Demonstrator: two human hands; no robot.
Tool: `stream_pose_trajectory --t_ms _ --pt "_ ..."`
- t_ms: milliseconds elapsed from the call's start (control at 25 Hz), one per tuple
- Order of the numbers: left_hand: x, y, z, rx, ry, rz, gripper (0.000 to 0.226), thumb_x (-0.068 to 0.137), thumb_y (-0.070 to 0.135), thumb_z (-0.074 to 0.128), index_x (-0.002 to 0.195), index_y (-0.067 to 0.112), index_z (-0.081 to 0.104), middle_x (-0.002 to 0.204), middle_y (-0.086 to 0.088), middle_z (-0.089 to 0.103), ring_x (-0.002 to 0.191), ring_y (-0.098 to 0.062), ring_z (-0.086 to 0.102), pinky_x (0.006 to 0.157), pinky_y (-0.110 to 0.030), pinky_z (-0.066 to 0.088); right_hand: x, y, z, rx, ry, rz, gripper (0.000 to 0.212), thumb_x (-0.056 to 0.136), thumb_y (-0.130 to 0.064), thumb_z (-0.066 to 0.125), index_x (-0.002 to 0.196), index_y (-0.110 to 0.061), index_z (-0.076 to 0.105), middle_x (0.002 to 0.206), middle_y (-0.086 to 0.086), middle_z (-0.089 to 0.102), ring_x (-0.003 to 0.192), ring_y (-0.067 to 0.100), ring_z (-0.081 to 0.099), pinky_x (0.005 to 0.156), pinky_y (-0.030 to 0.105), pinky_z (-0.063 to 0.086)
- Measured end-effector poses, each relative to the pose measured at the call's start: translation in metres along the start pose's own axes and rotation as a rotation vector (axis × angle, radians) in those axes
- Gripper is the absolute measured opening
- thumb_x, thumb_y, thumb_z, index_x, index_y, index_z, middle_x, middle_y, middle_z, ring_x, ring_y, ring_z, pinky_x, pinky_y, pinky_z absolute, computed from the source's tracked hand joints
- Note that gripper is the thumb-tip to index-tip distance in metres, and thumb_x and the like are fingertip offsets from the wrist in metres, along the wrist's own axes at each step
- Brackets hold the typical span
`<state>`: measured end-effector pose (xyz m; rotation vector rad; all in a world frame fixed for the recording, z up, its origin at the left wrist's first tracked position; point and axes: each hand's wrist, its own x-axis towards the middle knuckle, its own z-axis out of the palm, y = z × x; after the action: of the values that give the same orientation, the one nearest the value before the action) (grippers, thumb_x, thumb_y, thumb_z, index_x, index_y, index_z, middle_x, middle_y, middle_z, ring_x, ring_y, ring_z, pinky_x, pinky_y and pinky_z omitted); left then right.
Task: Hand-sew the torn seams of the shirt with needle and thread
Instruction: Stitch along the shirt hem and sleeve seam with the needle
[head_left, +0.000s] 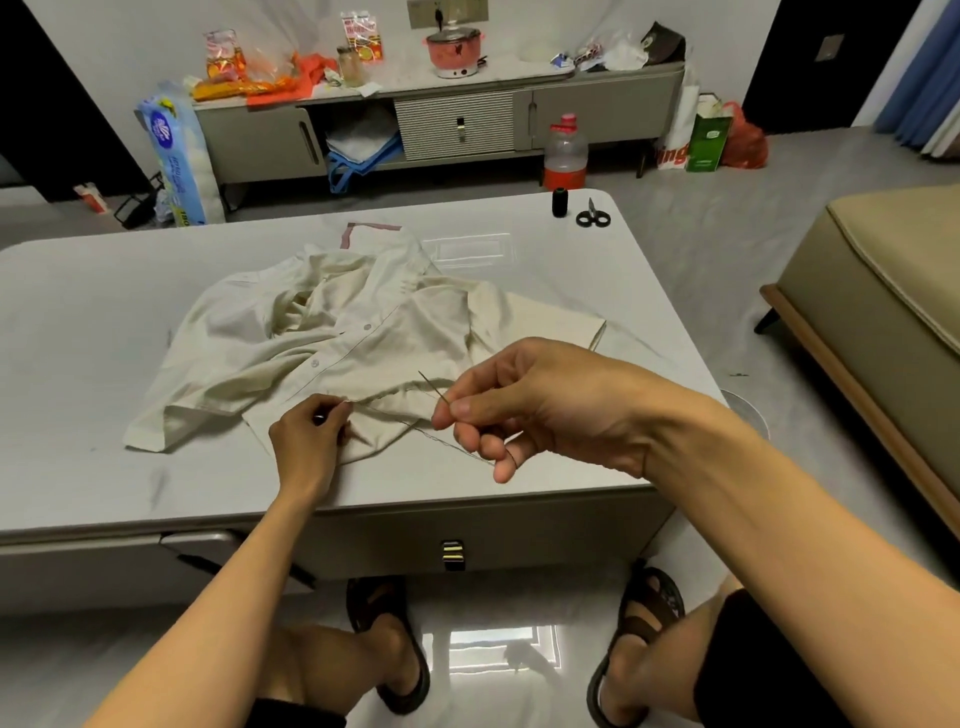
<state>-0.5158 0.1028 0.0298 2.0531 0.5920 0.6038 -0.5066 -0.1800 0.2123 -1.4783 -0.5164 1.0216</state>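
Shirt (332, 332) mid-table (78, 322), thread spool (559, 202) and scissors (592, 215) at far right corner, spool left of scissors

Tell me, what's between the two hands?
In the head view, dark thread runs over the shirt hem between the left hand and the right hand pinching the needle.

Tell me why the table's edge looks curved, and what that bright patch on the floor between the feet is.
Head view: the wide-angle lens bows the edge of the table; the patch is a window mirrored in the glossy floor; soft light, faint shadows; the needle in the right hand looks sharp.
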Motion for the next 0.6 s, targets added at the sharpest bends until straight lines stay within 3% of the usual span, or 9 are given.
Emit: stream_pose_trajectory --t_ms 120,240,320,440,520,600 --pt "-0.002 0.003 -0.008 0.018 -0.028 0.141 0.009 0.091 0.01 0.07 0.082 0.01 0.07 0.064 -0.006 0.066 0.054 -0.009 0.059 0.057 -0.01 0.043 0.024 0.019 -0.002 -0.085 0.128 -0.073 0.016 0.098 -0.004 0.052 0.094 -0.003 0.068 0.071 0.007 0.065 0.056 0.01 0.056 0.059 0.025 0.055" --pt "-0.002 -0.002 -0.015 0.081 -0.127 0.302 0.004 0.091 0.008 0.07 0.087 0.009 0.07 0.076 -0.001 0.069 0.06 -0.011 0.064 0.061 -0.022 0.052 0.061 0.049 -0.004 -0.372 0.376 -0.182 0.018 0.097 -0.004 0.053 0.091 -0.005 0.07 0.083 0.006 0.072 0.061 0.009 0.061 0.063 0.027 0.056" --pt "0.006 -0.014 -0.019 0.117 -0.16 0.386 0.001 0.091 0.008 0.07 0.092 0.009 0.069 0.086 0.002 0.07 0.065 -0.011 0.065 0.063 -0.03 0.055 0.104 0.071 0.001 -0.595 0.389 -0.258 0.016 0.095 -0.007 0.057 0.089 -0.009 0.071 0.105 -0.001 0.071 0.071 0.006 0.061 0.07 0.029 0.056" --pt "0.001 -0.004 -0.022 0.163 -0.191 0.559 0.003 0.09 0.007 0.071 0.091 0.007 0.069 0.078 0.003 0.069 0.064 -0.006 0.064 0.061 -0.025 0.054 0.134 0.094 0.007 -0.771 0.399 -0.372 0.016 0.094 -0.008 0.06 0.089 -0.012 0.074 0.127 -0.002 0.063 0.088 0.007 0.06 0.086 0.028 0.049" --pt "0.005 -0.006 -0.023 0.188 -0.191 0.621 0.004 0.088 0.006 0.073 0.09 0.005 0.069 0.073 0.001 0.069 0.066 -0.005 0.065 0.063 -0.02 0.053 0.159 0.106 0.008 -0.773 0.427 -0.401 0.014 0.092 -0.006 0.061 0.089 -0.01 0.074 0.113 0.002 0.07 0.094 0.015 0.065 0.09 0.03 0.048" --pt "0.008 -0.012 -0.024 0.218 -0.16 0.671 0.007 0.085 0.003 0.075 0.089 0.002 0.07 0.075 -0.001 0.071 0.072 -0.006 0.064 0.068 -0.017 0.051 0.172 0.113 0.007 -0.763 0.462 -0.409 0.013 0.091 -0.005 0.062 0.088 -0.01 0.074 0.093 0.002 0.072 0.089 0.016 0.065 0.086 0.03 0.047"
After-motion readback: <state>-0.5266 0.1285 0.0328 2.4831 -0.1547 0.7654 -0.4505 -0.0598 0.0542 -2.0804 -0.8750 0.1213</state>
